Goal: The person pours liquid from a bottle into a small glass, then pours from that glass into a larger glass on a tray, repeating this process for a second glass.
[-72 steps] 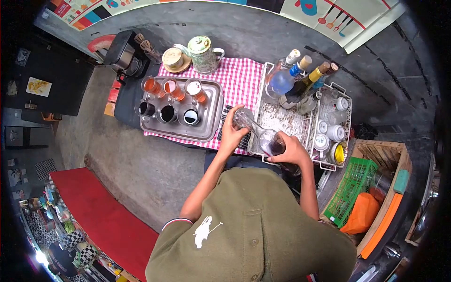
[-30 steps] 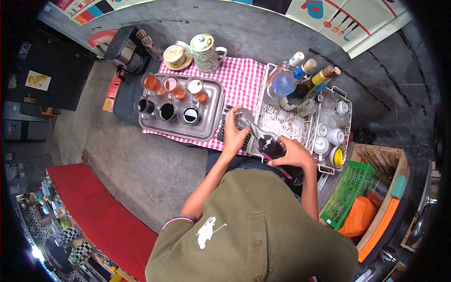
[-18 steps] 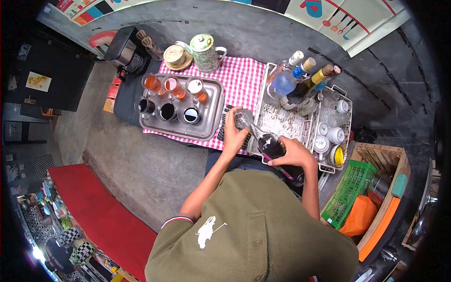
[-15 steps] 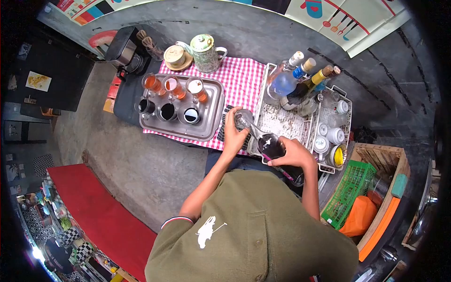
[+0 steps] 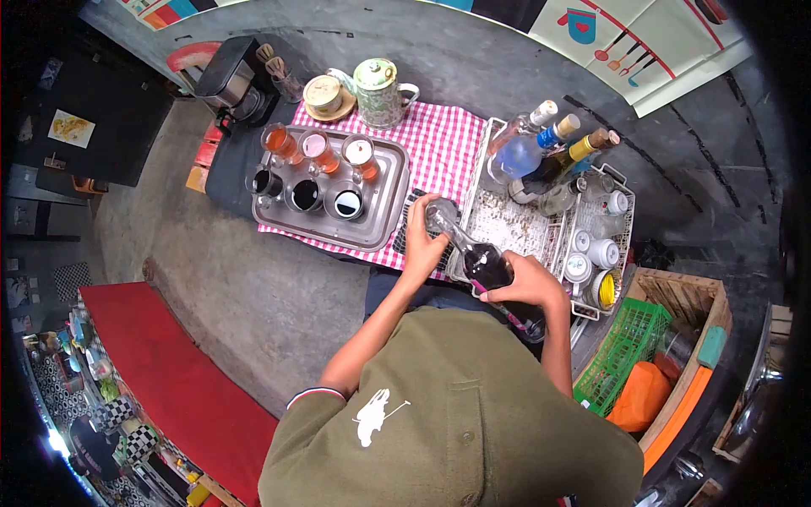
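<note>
My right hand (image 5: 532, 283) is wrapped round a clear glass bottle (image 5: 487, 264) of dark liquid, tilted with its neck pointing toward my left hand. Closed round a small clear glass (image 5: 440, 213), my left hand (image 5: 422, 247) keeps it at the bottle's mouth. Whether liquid is flowing I cannot make out. To the left lies a metal tray (image 5: 390, 160) with three glasses of reddish drink at the back, among them a red-orange glass (image 5: 365, 166), and three cups of dark liquid in front, among them a dark cup (image 5: 347, 204).
A white wire rack (image 5: 490, 221) to the right holds several corked bottles and lidded jars. A green patterned pitcher (image 5: 378, 97) and a coffee maker (image 5: 232, 80) stand at the back. A wooden crate (image 5: 688, 291) with a green basket (image 5: 625, 355) sits at my right.
The view has shifted slightly. Both hands keep their grip on the glass and the bottle, in nearly the same pose.
</note>
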{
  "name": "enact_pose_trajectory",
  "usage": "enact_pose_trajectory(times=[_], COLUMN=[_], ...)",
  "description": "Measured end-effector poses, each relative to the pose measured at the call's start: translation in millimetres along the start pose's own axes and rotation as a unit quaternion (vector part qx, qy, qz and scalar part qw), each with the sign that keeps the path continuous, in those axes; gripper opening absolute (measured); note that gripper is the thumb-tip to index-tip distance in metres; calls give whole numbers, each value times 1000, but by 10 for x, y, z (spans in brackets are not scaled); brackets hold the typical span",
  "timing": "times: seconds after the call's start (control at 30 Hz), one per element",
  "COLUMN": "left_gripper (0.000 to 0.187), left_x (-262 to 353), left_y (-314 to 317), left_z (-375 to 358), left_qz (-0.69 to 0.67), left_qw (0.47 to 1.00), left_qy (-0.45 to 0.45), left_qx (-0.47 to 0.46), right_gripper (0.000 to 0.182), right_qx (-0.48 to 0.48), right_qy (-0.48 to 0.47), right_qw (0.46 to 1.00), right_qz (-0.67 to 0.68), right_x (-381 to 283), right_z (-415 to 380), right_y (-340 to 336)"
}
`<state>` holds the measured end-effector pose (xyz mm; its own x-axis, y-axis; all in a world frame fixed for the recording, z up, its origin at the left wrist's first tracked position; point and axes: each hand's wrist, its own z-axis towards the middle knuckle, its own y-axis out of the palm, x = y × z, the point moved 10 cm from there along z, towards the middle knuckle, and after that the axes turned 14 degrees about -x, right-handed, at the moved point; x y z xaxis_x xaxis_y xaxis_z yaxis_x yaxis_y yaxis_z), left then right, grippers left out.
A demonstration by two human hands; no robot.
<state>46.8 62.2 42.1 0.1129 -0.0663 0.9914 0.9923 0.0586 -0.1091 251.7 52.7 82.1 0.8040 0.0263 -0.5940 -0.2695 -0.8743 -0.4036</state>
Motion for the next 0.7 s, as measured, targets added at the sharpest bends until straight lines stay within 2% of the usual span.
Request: enact_pose_trajectory(times=[0.7], left_gripper=[63], left_x=[3], left_y=[30], left_z=[67], left_qz=[0], left_qw=[1000], left_qy=[-9], left_qx=[17], right_gripper=[81], right_qx=[-22], right_qy=[24], right_qw=[999], right_qz=[8], right_x=[-52], right_z=[-26], right_y=[-66])
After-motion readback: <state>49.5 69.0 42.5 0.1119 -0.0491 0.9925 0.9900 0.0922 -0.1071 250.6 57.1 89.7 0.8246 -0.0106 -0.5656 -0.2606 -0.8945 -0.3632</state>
